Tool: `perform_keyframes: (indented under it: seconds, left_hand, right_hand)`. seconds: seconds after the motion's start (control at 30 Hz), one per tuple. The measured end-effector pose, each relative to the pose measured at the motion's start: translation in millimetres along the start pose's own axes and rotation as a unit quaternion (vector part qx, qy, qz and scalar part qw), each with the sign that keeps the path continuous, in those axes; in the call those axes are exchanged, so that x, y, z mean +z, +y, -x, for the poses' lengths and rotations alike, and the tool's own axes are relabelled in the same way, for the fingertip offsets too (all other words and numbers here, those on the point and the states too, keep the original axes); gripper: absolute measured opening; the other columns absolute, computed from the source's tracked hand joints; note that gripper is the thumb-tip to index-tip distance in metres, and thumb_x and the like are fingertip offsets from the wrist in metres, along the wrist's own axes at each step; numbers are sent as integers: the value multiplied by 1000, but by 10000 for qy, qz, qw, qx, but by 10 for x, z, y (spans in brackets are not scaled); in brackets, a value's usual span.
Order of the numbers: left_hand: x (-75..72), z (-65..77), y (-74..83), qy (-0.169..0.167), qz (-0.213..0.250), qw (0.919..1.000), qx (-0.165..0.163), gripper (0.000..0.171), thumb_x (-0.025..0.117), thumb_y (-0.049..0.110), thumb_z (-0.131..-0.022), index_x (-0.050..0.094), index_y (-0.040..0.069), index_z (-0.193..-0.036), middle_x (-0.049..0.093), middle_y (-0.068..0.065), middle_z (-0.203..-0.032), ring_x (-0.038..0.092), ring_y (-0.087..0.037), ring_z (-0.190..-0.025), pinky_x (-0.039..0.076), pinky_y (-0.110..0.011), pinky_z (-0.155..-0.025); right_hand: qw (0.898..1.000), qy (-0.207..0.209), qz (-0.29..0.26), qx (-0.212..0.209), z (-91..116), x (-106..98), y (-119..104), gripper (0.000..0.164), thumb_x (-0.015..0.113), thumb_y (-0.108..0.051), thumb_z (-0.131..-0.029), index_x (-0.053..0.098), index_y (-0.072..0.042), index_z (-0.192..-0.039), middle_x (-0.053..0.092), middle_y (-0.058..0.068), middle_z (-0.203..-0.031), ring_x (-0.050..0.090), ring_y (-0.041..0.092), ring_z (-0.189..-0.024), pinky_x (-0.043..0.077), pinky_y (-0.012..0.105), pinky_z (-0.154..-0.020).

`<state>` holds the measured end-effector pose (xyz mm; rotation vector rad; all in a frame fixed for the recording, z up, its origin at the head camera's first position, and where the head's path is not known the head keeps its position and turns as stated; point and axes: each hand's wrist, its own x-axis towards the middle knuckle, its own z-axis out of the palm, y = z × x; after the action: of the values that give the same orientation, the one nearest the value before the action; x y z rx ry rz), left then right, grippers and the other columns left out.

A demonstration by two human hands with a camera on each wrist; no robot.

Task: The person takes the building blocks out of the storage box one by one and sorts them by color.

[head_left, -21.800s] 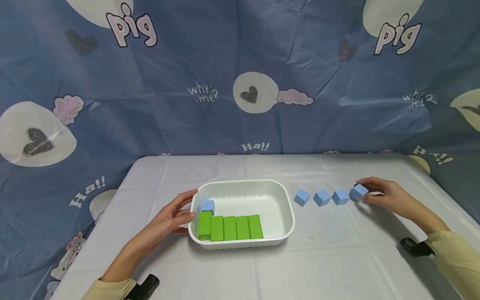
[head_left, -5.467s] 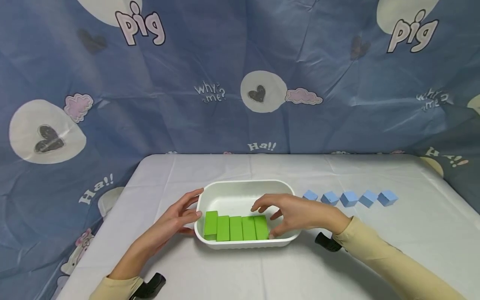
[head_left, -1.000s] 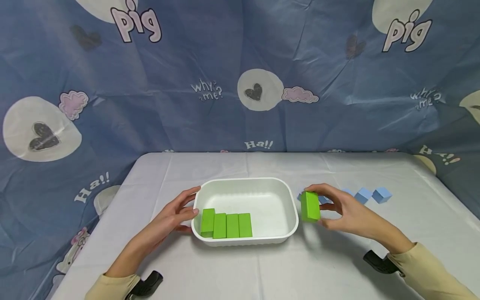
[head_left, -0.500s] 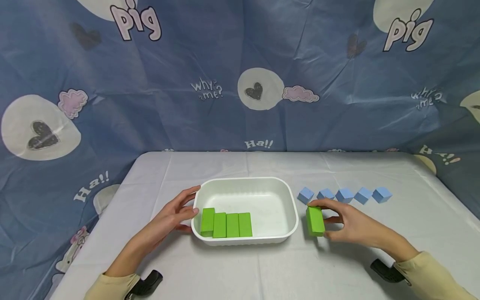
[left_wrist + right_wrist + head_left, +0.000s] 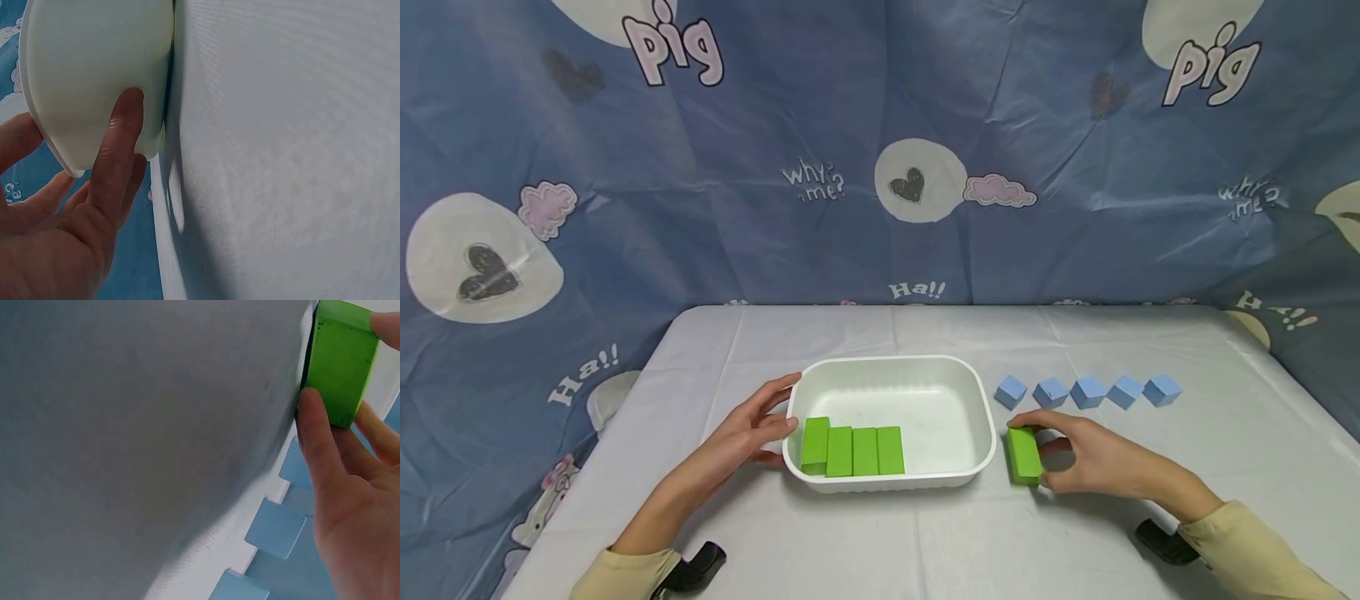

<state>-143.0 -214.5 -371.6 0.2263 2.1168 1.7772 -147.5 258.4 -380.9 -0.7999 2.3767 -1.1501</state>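
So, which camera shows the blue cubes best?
The head view: all five blue cubes show there in one row on the white cloth. The right wrist view shows only some of them, beyond the right hand, with one cut off by the bottom edge. The left wrist view shows none.

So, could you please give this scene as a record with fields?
left hand: touches the left end of the white tray
right hand: holds a green block just right of the tray
in the tray: four visible green blocks, side by side
on the table: five blue cubes in a row, beyond the right hand
backdrop: blue, printed
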Motion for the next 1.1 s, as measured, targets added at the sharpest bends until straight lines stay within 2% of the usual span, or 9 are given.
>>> perform_keyframes:
  seconds: [0.27,0.5,0.73,0.93,1.1]
  left_hand:
    - [1,8,0,-15,-41,10000,75,62,60,21,-99,31,27,-153,32,-6,-156,51,-31,-125,53,-45,-78]
    - [0,6,-6,-26,0,10000,53,62,60,21,-99,31,26,-153,32,-7,-155,50,-32,-127,53,-45,-79]
    - [6,3,-6,-29,11,10000,54,61,60,20,-99,32,26,-153,33,-7,-155,50,-32,-126,53,-45,-79]
    - [9,5,5,-27,-10,10000,44,61,60,21,-99,32,26,-153,33,-6,-155,49,-32,-127,53,-45,-79]
    - [4,3,-1,-14,-49,10000,35,61,60,21,-99,31,27,-153,31,-6,-156,48,-33,-128,53,-44,-79]
  right_hand:
    - [9991,40,330,255,12,11,-14,67,77,-15,-84,47,-16,-144,53,5,-133,63,16,-105,50,32,-84]
    - [9993,13,284,251,17,2,-12,69,77,-16,-85,44,-16,-146,49,4,-138,61,18,-110,50,33,-87]
    - [9979,285,336,-470,19,-67,-74,62,76,-12,-86,49,-14,-141,53,5,-136,51,17,-123,45,34,-98]
    - [9910,766,279,-1065,-10,-135,-227,50,73,-7,-89,56,-23,-134,61,3,-124,59,23,-111,49,34,-91]
    - [9876,847,166,-1313,-96,-115,-374,43,73,-12,-91,59,-21,-130,63,1,-120,63,27,-102,50,34,-90]
